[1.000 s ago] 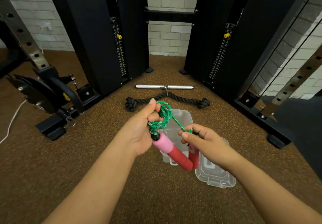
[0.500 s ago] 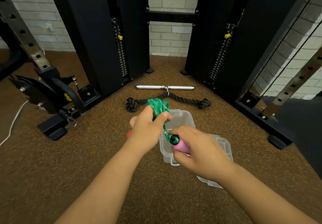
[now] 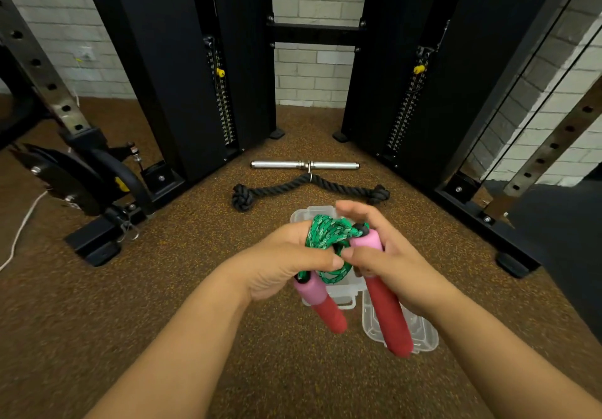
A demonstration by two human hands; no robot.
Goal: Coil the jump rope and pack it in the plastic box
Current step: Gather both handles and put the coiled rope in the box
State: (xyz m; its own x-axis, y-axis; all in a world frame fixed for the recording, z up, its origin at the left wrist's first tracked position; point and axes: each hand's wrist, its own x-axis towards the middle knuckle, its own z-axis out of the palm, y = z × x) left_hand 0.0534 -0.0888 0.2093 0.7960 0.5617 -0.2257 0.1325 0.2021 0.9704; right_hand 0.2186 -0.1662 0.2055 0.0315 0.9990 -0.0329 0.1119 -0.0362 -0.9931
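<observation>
The jump rope (image 3: 329, 239) is a green braided cord bunched into a coil, with two pink-and-red foam handles. My left hand (image 3: 280, 262) grips the coil, and one handle (image 3: 321, 303) hangs below it. My right hand (image 3: 387, 255) holds the other handle (image 3: 384, 294), which points down toward me. Both hands hover just above the clear plastic box (image 3: 345, 290) on the floor, mostly hidden behind them. Its clear lid (image 3: 423, 337) lies on the floor to the right of the box.
A chrome bar (image 3: 304, 165) and a black knotted rope attachment (image 3: 309, 187) lie on the brown floor beyond the box. Black cable-machine towers (image 3: 182, 70) stand left and right. A rack foot (image 3: 97, 246) sits at left, another foot (image 3: 514, 264) at right.
Both hands have come together over the box. The two handles now hang down side by side, and the coil sits bunched between my hands.
</observation>
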